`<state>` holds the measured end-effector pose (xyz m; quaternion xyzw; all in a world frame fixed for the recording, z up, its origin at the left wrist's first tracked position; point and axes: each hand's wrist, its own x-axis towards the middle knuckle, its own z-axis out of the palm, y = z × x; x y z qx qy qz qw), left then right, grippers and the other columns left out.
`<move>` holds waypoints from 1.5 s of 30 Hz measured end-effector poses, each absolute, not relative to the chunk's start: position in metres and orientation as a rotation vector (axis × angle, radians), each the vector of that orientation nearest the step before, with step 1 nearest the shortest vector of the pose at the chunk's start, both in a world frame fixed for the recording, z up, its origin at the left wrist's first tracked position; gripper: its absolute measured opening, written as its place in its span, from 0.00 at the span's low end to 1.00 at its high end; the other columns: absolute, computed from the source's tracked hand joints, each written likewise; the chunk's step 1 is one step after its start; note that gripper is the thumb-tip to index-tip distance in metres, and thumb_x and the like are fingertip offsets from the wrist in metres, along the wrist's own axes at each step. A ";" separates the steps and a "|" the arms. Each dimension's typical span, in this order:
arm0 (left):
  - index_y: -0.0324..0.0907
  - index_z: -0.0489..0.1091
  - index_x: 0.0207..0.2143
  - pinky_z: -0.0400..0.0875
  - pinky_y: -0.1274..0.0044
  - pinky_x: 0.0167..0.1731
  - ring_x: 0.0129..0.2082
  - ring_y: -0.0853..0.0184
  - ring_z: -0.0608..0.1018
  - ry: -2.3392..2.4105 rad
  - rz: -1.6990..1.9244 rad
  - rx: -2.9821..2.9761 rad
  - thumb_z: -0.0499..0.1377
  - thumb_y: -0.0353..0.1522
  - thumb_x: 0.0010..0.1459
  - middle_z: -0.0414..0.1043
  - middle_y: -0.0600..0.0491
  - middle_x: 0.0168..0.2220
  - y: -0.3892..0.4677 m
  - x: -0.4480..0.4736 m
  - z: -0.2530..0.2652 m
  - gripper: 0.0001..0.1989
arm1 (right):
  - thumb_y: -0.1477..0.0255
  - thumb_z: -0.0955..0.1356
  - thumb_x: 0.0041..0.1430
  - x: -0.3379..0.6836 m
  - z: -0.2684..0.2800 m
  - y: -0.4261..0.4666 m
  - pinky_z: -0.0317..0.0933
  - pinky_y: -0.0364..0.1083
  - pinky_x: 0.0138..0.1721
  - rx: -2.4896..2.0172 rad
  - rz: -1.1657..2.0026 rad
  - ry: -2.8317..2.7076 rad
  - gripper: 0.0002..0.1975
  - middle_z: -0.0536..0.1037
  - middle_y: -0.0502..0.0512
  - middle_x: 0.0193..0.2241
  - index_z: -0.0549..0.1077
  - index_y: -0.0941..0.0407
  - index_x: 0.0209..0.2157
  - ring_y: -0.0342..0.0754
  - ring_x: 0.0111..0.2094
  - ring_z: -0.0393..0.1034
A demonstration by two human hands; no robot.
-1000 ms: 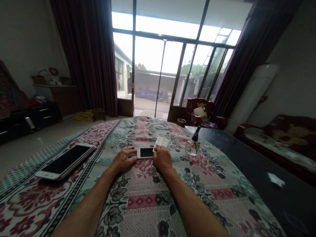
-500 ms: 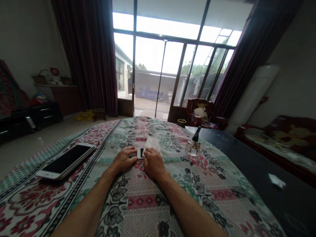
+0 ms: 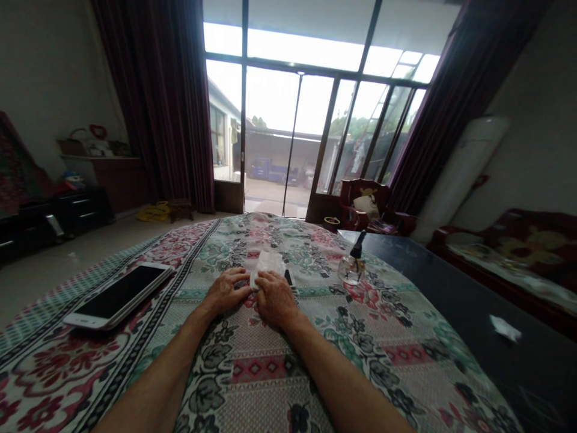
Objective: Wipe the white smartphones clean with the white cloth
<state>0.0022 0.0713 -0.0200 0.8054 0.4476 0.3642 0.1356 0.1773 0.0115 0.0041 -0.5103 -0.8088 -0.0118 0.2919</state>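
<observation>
A small, flat white device with a dark screen part (image 3: 288,278), much like a phone, lies flat on the patterned tablecloth (image 3: 265,391), mostly covered by my hands and a white tissue. My left hand (image 3: 226,290) grips its left end, thumb and fingers at the edge. Bunched under the fingers of my right hand (image 3: 278,296) is the white tissue (image 3: 269,262), pressed onto the device's face. To the right stands a clear glass bottle (image 3: 352,269) with a black dropper-like top. A larger white phone (image 3: 121,293) rests at the left, dark screen up.
A dark glossy tabletop (image 3: 451,294) shows at the right, with a crumpled white paper (image 3: 505,329) on it. Beyond the table are a wooden armchair (image 3: 365,201), a glass door and dark curtains (image 3: 166,102).
My right hand and the tissue have slid left along the device towards my left hand, uncovering a dark part at the right. My left hand stays in place.
</observation>
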 end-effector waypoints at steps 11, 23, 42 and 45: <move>0.43 0.78 0.41 0.66 0.66 0.55 0.51 0.56 0.74 1.276 1.023 2.334 0.60 0.35 0.48 0.74 0.47 0.49 0.070 0.002 -0.016 0.17 | 0.76 0.64 0.58 0.199 0.010 0.021 0.55 0.46 0.49 -1.665 -0.123 -1.868 0.09 0.78 0.58 0.38 0.76 0.56 0.33 0.50 0.44 0.68; 0.42 0.78 0.42 0.65 0.67 0.55 0.53 0.55 0.74 1.313 0.973 2.319 0.60 0.37 0.48 0.74 0.46 0.51 0.069 0.002 -0.014 0.19 | 0.78 0.63 0.56 0.210 0.008 0.025 0.55 0.48 0.50 -1.774 -0.127 -1.771 0.10 0.77 0.60 0.40 0.75 0.57 0.35 0.54 0.46 0.66; 0.44 0.78 0.40 0.67 0.66 0.55 0.51 0.56 0.74 1.331 1.026 2.364 0.59 0.36 0.47 0.75 0.48 0.49 0.069 0.003 -0.017 0.17 | 0.79 0.63 0.58 0.174 0.001 0.013 0.52 0.47 0.55 -1.324 -0.042 -2.107 0.11 0.73 0.56 0.48 0.73 0.57 0.40 0.49 0.51 0.62; 0.43 0.79 0.40 0.67 0.66 0.54 0.51 0.56 0.75 1.325 1.035 2.355 0.58 0.38 0.48 0.75 0.46 0.49 0.070 0.002 -0.018 0.18 | 0.78 0.62 0.60 0.171 0.000 0.012 0.53 0.47 0.54 -1.288 -0.032 -2.155 0.11 0.73 0.55 0.48 0.73 0.56 0.42 0.48 0.51 0.62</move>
